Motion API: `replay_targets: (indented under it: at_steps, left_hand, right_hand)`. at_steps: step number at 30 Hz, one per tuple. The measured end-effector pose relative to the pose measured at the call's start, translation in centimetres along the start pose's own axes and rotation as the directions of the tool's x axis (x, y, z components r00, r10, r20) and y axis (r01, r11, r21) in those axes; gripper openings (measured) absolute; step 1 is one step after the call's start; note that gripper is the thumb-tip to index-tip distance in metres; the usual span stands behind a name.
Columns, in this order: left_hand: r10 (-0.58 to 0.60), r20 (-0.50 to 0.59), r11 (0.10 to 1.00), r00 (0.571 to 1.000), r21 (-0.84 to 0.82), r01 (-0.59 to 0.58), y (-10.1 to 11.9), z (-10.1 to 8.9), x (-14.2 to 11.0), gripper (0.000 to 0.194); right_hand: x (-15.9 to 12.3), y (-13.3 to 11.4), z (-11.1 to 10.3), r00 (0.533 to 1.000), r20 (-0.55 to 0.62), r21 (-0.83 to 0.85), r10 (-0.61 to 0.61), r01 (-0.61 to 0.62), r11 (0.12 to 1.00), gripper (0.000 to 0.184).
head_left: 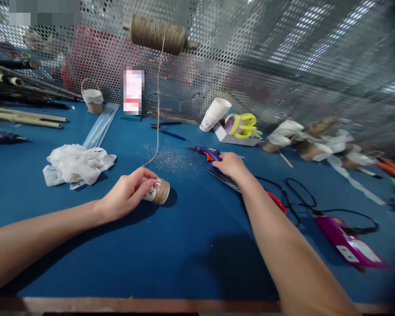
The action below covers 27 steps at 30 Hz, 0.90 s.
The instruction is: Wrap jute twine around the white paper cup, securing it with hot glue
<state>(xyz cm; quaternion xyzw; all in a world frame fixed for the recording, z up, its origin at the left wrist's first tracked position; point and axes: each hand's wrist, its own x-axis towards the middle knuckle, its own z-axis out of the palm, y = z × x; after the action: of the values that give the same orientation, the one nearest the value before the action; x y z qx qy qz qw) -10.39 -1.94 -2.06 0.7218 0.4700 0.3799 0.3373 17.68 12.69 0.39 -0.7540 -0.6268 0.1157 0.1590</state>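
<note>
My left hand (128, 193) is closed around a small paper cup (156, 192) lying on its side, with twine wound round one end. From the cup a strand of twine (158, 101) runs up to a big spool (158, 33) on a rod. On the right, my right hand (230, 164) has its fingers wrapped round the handle of a blue hot glue gun (206, 151), whose nozzle points left. Beneath that wrist lie scissors (228, 181) with red handles, partly hidden by the forearm.
Crumpled white ribbon (77, 162) lies left. Pliers (171, 131), stacked paper cups (215, 113) and a white box (238, 139) stand behind. A black cord (299, 193) and purple packet (349, 241) are on the right. Sticks (26, 116) and another glue gun (3, 138) occupy the far left.
</note>
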Motion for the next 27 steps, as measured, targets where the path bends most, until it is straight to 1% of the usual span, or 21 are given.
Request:
replay_targets:
  at_steps: [2, 4, 7, 8, 9, 10, 11, 12, 15, 17, 19, 22, 24, 27]
  left_hand:
    - [0.009, -0.009, 1.0, 1.0, 0.019, -0.009, -0.1, -0.1, 0.1, 0.024]
    - [0.016, -0.007, 0.999, 1.0, 0.033, -0.015, -0.2, -0.2, 0.1, 0.023]
    - [0.033, 0.006, 0.999, 0.999, 0.023, -0.033, -0.1, -0.2, 0.2, 0.022]
    - [0.04, 0.004, 0.999, 0.999, 0.017, -0.04, -0.1, -0.2, 0.2, 0.021]
    - [0.043, 0.006, 0.999, 0.999, 0.017, -0.043, 0.0, -0.2, 0.2, 0.021]
    - [0.044, 0.007, 0.999, 0.999, 0.021, -0.044, 0.0, -0.2, 0.3, 0.021]
    - [0.043, 0.006, 0.999, 0.999, 0.031, -0.043, 0.0, -0.2, 0.3, 0.021]
    - [0.042, 0.008, 0.998, 0.999, 0.042, -0.043, 0.0, -0.2, 0.3, 0.022]
    - [0.05, 0.009, 0.996, 0.999, 0.08, -0.05, 0.0, -0.3, 0.2, 0.022]
    - [0.056, 0.012, 0.994, 0.998, 0.096, -0.057, 0.0, -0.3, 0.2, 0.021]
    - [0.061, 0.011, 0.993, 0.998, 0.103, -0.062, 0.0, -0.3, 0.2, 0.021]
    - [0.059, 0.01, 0.993, 0.998, 0.106, -0.06, 0.1, -0.3, 0.2, 0.02]
    - [0.062, 0.013, 0.992, 0.998, 0.105, -0.063, 0.1, -0.3, 0.3, 0.019]
    - [0.073, 0.015, 0.992, 0.997, 0.106, -0.074, 0.2, -0.3, 0.4, 0.019]
  right_hand:
    - [-0.6, -0.4, 0.1, 1.0, -0.008, 0.065, 0.014, -0.013, 0.998, 0.015]
    - [-1.8, -1.0, -0.4, 1.0, -0.008, 0.164, 0.008, -0.006, 0.986, 0.01]
    - [-4.7, -1.9, -2.2, 0.998, 0.026, 0.352, -0.058, 0.045, 0.935, 0.021]
    - [-5.8, -2.1, -2.9, 0.994, 0.055, 0.436, -0.099, 0.065, 0.898, 0.023]
    - [-6.9, -2.2, -3.5, 0.98, 0.114, 0.602, -0.161, 0.06, 0.796, 0.025]
    - [-7.9, -2.3, -4.1, 0.963, 0.185, 0.675, -0.199, 0.023, 0.737, 0.024]
    - [-8.9, -2.3, -4.5, 0.942, 0.239, 0.706, -0.234, -0.003, 0.708, 0.023]
    - [-9.8, -2.3, -4.8, 0.922, 0.275, 0.725, -0.274, -0.012, 0.688, 0.022]
    - [-11.7, -2.0, -5.2, 0.87, 0.31, 0.731, -0.384, 0.04, 0.681, 0.015]
    - [-12.3, -1.8, -5.0, 0.837, 0.339, 0.729, -0.429, 0.054, 0.682, 0.012]
    - [-12.6, -1.7, -4.8, 0.815, 0.357, 0.733, -0.457, 0.059, 0.677, 0.012]
    - [-12.7, -1.4, -4.3, 0.79, 0.37, 0.74, -0.49, 0.069, 0.669, 0.012]
    - [-13.0, -1.4, -4.0, 0.777, 0.387, 0.73, -0.497, 0.071, 0.68, 0.014]
    - [-13.5, -1.7, -3.4, 0.789, 0.39, 0.687, -0.475, 0.094, 0.72, 0.015]
